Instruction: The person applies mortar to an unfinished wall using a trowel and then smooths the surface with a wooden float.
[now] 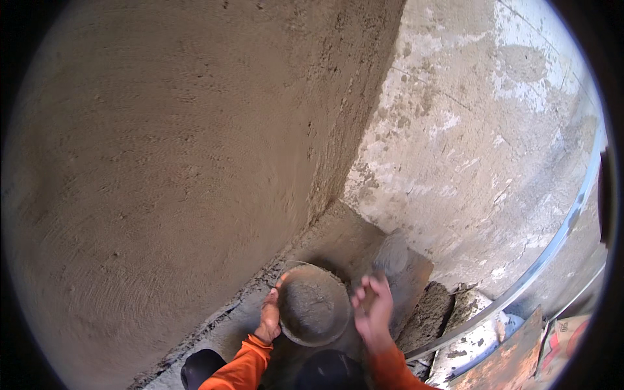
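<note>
At the bottom centre my left hand [269,318] grips the side of a round, shallow container [311,305] with wet grey mortar in it. Right of the container, my right hand [372,309] has curled, blurred fingers, apparently round the handle of a trowel; its smeared grey blade [393,250] shows just above the fingers. Behind them lies a mortar-covered board [416,279].
A wet, textured render wall [162,162] fills the left. A patchy pale wall [468,130] meets it in a corner. A long metal straightedge [552,247] curves along the right, with dark rubble [426,312] and bags [562,344] low beside it.
</note>
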Available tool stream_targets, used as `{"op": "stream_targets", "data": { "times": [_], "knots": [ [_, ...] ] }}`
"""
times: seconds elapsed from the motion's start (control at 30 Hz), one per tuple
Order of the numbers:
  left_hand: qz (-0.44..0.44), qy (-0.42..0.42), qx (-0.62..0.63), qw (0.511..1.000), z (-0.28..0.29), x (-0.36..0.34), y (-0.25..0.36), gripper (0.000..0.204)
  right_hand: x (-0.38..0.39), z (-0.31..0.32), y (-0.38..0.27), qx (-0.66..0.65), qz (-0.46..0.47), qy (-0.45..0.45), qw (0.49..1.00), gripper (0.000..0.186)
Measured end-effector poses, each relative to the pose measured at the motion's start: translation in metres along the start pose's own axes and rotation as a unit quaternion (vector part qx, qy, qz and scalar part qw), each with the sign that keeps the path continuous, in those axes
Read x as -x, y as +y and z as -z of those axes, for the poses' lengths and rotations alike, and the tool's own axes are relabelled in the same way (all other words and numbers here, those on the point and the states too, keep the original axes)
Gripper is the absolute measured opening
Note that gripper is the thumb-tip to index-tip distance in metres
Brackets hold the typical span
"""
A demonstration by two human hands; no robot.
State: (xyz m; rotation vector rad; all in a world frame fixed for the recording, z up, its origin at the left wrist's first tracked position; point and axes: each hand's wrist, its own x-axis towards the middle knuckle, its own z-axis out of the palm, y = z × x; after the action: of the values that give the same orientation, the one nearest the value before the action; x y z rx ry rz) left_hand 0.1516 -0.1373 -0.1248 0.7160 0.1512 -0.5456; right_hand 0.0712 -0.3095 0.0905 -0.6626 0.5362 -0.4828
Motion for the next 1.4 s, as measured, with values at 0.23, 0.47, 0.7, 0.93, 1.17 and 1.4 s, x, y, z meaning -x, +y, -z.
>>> {"op": "stream_targets", "data": {
  "times": [0.23, 0.47, 0.7, 0.93, 1.17, 1.4],
  "knots": [
    [0.005, -0.011, 0.008, 1.000, 0.009, -0.022, -0.015, 0.047, -0.173, -0.169, -0.103, -0.006, 0.117, -0.248, 0.962, 0.005],
    [-0.001, 0.093, -0.065, 0.994, 0.001, -0.001, -0.002, 0.046, -0.060, -0.059, -0.118, 0.370, 0.056, -0.134, 0.918, 0.020],
    [-0.024, 0.037, -0.194, 0.980, -0.071, 0.013, -0.008, 0.048, -0.049, 0.174, -0.019, 0.840, 0.143, -0.329, 0.406, 0.032],
    [0.029, 0.049, -0.077, 0.995, -0.060, 0.030, 0.003, 0.052, -0.020, 0.176, 0.064, 0.499, -0.339, -0.221, 0.766, 0.030],
    [0.099, 0.045, -0.005, 0.994, 0.013, 0.016, 0.004, 0.048, 0.041, 0.135, 0.044, -0.034, -0.403, -0.215, 0.889, 0.052],
    [0.333, 0.024, -0.129, 0.934, 0.014, 0.015, 0.009, 0.048, 0.074, 0.027, -0.026, -0.036, 0.036, -0.161, 0.986, 0.051]
  ]
}}
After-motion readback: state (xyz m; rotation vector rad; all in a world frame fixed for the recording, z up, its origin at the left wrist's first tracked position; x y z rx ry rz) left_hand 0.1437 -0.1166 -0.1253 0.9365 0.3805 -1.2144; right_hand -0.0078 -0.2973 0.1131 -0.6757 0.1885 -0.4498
